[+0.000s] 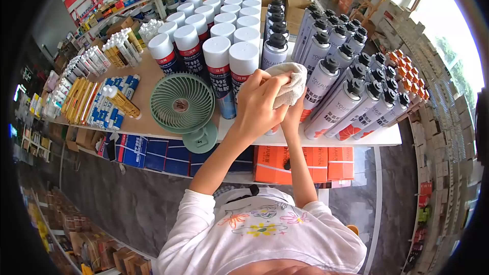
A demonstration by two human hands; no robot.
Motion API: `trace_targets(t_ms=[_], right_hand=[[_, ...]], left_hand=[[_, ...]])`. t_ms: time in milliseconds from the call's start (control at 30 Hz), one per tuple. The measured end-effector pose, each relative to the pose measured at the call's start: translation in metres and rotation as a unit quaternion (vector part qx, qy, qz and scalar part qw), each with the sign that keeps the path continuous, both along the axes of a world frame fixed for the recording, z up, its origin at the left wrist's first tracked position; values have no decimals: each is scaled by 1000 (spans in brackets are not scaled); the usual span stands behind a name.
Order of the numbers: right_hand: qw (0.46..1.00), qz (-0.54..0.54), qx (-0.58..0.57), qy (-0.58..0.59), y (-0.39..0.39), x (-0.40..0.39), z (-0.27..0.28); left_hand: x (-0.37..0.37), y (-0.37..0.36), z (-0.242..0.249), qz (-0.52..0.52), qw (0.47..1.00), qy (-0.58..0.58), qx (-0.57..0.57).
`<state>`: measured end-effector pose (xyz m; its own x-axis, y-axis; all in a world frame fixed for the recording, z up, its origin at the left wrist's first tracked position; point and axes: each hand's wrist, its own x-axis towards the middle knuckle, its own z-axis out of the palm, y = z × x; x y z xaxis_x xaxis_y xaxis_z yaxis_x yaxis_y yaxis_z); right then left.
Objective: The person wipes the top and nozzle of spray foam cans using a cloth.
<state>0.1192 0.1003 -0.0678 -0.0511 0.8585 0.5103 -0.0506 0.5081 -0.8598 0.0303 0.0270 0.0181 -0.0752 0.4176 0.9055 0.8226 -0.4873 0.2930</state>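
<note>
My left hand [260,99] is closed around a bunched beige cloth [292,85], its fingers bent over the folds. Right behind and below it is my right hand [293,113], largely covered by the cloth and the left hand, so its fingers are hidden. A small part of a can's base shows beneath my left wrist; what holds it up is not visible. Just beyond the hands stands a grey spray can with a black cap [275,50]. White-capped foam cans [218,63] stand in rows to the left, and grey black-topped cans [333,107] to the right.
A green desk fan [182,103] stands left of my arms near the table's front edge. Sealant tubes [121,101] lie farther left. Orange-topped cans [407,74] are at the far right. Orange boxes [290,165] and blue boxes [162,155] sit on the lower shelf.
</note>
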Motion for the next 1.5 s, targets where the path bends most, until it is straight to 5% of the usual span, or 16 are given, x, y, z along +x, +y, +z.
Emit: trace_targets(t_ms=[500, 800, 1167, 1300, 1433, 1500], right_hand=[[998, 34, -47, 2, -1, 2, -3], [998, 38, -38, -19, 0, 4, -4], [996, 90, -22, 8, 0, 9, -11], [991, 98, 27, -88, 0, 23, -24], [981, 106, 60, -150, 10, 22, -66], [990, 58, 17, -131, 1, 22, -64]], left_hand=[[-39, -35, -45, 40, 976, -215, -18], [-19, -15, -26, 55, 997, 14, 61], [-24, -27, -69, 67, 975, -202, -60], [-21, -36, -52, 96, 984, -151, 0], [3, -26, -21, 50, 986, 156, 43], [5, -12, -32, 52, 985, 157, 44]])
